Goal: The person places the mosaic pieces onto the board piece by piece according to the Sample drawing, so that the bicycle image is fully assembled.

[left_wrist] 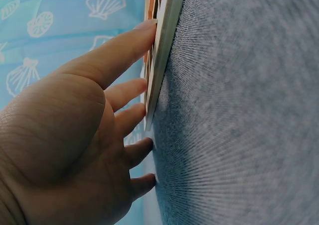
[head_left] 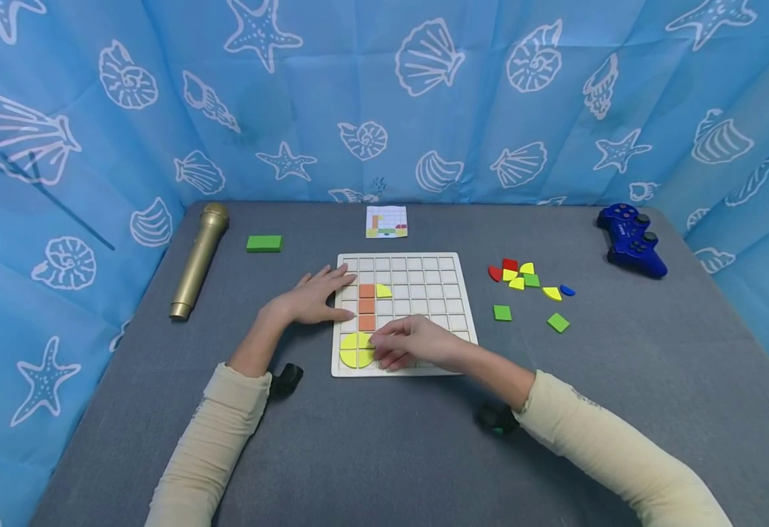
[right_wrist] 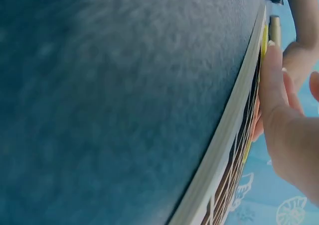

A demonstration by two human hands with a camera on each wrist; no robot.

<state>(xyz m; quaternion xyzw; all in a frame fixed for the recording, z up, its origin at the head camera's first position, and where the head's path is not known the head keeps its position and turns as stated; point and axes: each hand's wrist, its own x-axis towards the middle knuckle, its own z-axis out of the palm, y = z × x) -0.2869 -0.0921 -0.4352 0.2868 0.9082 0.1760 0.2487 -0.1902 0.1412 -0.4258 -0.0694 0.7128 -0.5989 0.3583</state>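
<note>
My left hand (head_left: 312,298) is resting, fingers spread, at the left edge of the pale, square-celled flat board (head_left: 433,293). My right hand (head_left: 417,342) is bending over the flat yellow quarter-circle tiles (head_left: 348,359) at its near-left corner, whether pinching one I can't tell. I'm probably risking a tile skewing if a fingertip drags, or the board slipping if pushed.

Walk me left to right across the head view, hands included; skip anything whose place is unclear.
Microphone → green block → left hand → orange squares → right hand → red square → blue piece → controller.
</note>
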